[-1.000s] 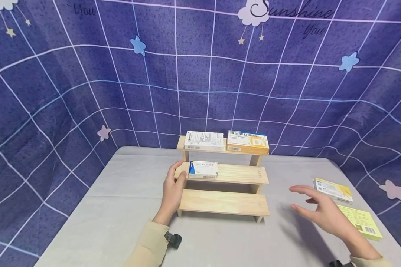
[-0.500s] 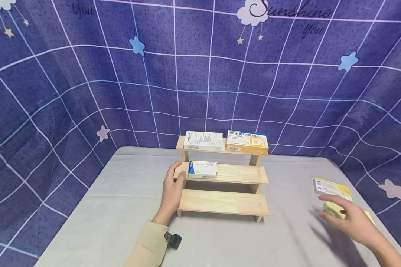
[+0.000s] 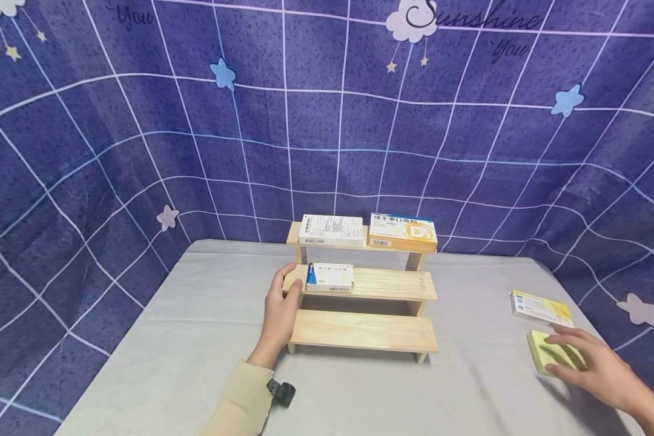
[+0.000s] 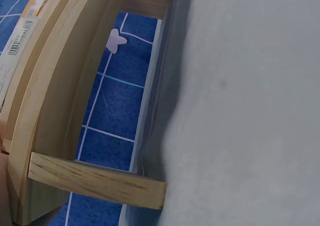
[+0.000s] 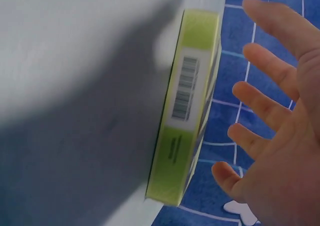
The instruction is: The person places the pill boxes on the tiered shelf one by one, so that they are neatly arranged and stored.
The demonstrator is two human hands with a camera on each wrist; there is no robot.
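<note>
A three-tier wooden display stand [image 3: 364, 330] is on the cloth-covered table. My left hand [image 3: 281, 312] grips the left end of its middle step, thumb in front. Just right of that thumb lies a white-and-blue medicine box [image 3: 329, 277]. My right hand [image 3: 599, 366] hovers over a yellow-green box [image 3: 542, 348] at the table's right side, covering part of it in the head view. In the right wrist view its fingers are spread, and the box's barcode side [image 5: 184, 88] shows apart from them.
On the top step lie a white printed box [image 3: 331, 230] and an orange-and-white vitamin D box [image 3: 403, 233]. A white-and-yellow box [image 3: 542, 307] lies behind the yellow-green one. A blue gridded curtain [image 3: 327, 121] hangs round the back and sides of the table.
My right hand has moved right and toward me, from beside the stand to over the yellow-green box. My left hand has stayed on the stand.
</note>
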